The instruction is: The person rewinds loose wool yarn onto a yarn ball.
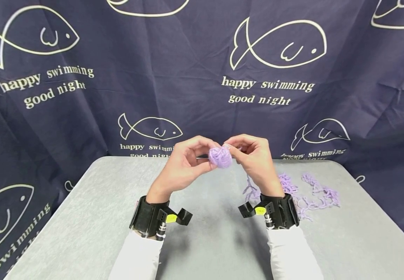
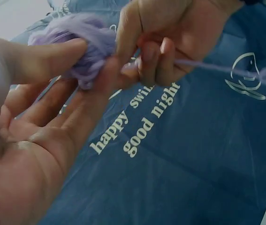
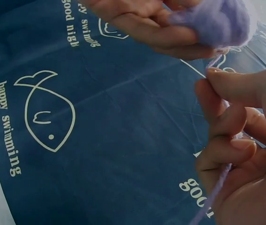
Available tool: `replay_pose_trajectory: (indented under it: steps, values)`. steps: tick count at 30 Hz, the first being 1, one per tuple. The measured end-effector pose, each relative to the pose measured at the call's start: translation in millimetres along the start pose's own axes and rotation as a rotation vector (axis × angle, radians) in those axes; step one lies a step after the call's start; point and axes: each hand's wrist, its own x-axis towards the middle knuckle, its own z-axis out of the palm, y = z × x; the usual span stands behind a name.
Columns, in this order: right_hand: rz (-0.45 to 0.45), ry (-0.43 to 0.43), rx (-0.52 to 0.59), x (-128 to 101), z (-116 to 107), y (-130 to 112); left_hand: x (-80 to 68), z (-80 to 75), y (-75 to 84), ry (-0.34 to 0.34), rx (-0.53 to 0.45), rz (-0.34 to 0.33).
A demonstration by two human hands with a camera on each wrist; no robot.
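A small ball of light purple yarn (image 1: 220, 157) is held up above the far part of the table. My left hand (image 1: 184, 163) grips it between thumb and fingers; in the left wrist view the thumb presses on the wound yarn ball (image 2: 88, 47). Close by on the right, my right hand (image 1: 254, 157) pinches the strand that leads off the ball. The right wrist view shows this yarn strand (image 3: 219, 183) running through the curled fingers of the right hand (image 3: 240, 136) and trailing down.
Loose, crinkled purple yarn (image 1: 322, 196) lies on the right of the grey table (image 1: 83, 217), partly hidden behind the right forearm. A dark blue cloth (image 1: 195, 70) with fish drawings and lettering hangs behind the table. Each wrist wears a black strap with a camera mount.
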Motion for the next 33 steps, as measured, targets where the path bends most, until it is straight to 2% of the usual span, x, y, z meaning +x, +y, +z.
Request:
replay_pose_trajectory:
  steps: [4, 7, 11, 14, 18, 21, 25, 29, 33]
  values:
    - [0.025, -0.048, -0.034, -0.9, 2.9, 1.4, 0.5, 1.6, -0.9, 0.106, -0.065, 0.046]
    - [0.041, -0.088, -0.066, -1.6, 5.2, 2.0, 1.3, 2.1, -0.5, 0.195, -0.069, 0.051]
    - [0.041, -0.171, -0.089, -2.0, 7.6, 2.6, 3.2, 2.7, 0.9, 0.315, -0.005, 0.008]
    - [0.041, -0.232, -0.1, -2.9, 8.7, 1.4, 4.1, 3.6, 0.6, 0.397, 0.08, -0.021]
    - [0.052, -0.261, -0.112, -3.8, 9.3, -0.6, 4.8, 3.0, -2.9, 0.45, 0.221, -0.015]
    - [0.035, -0.251, -0.107, -4.1, 9.0, -1.2, 4.6, 0.7, -5.7, 0.443, 0.318, -0.023]
    - [-0.018, -0.207, -0.082, -4.0, 8.1, -2.7, 3.3, -2.1, -8.3, 0.388, 0.421, -0.064]
    - [-0.058, -0.13, -0.052, -3.0, 5.9, -3.5, 2.1, -4.0, -9.9, 0.285, 0.493, -0.105]
    - [-0.069, -0.047, -0.029, -2.1, 1.5, -3.8, 1.3, -4.6, -8.5, 0.151, 0.488, -0.146]
